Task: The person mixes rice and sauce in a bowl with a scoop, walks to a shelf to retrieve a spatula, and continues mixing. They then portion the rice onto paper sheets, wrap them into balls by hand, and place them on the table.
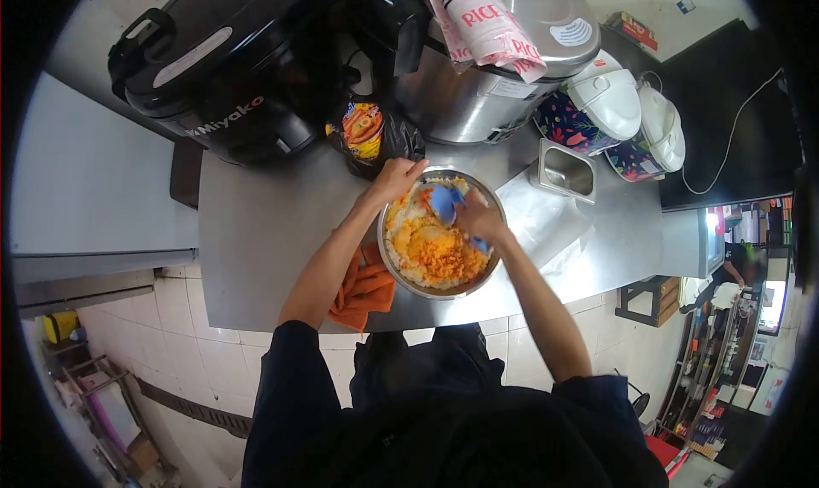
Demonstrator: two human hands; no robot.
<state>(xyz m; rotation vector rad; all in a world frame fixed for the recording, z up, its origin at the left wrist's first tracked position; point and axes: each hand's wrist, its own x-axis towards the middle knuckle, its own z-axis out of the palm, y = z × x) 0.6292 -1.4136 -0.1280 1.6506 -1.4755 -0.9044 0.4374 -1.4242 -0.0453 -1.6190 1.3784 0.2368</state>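
A round metal bowl (pixel 444 294) rests on the steel table near its front edge. In it lies white rice (pixel 399 223) mixed with an orange, crumbly ingredient (pixel 448 262), most orange toward the near side. My left hand (pixel 397 181) is closed on the bowl's upper left rim. Over the right part of the bowl, my right hand (pixel 480 217) grips a blue rice paddle (pixel 444 205), its blade against the rice; the hand is slightly blurred. An orange cloth (pixel 365 292) lies left of the bowl, partly under my left forearm.
A black Miyako rice cooker (pixel 230 87) and a steel cooker (pixel 461 95) topped by pink RICE packaging (pixel 490 27) stand behind. A black bag with a colourful packet (pixel 363 130) sits by the bowl. Rightward are a metal container (pixel 566 172), a plastic sheet (pixel 546 223) and floral cookers (pixel 589 108).
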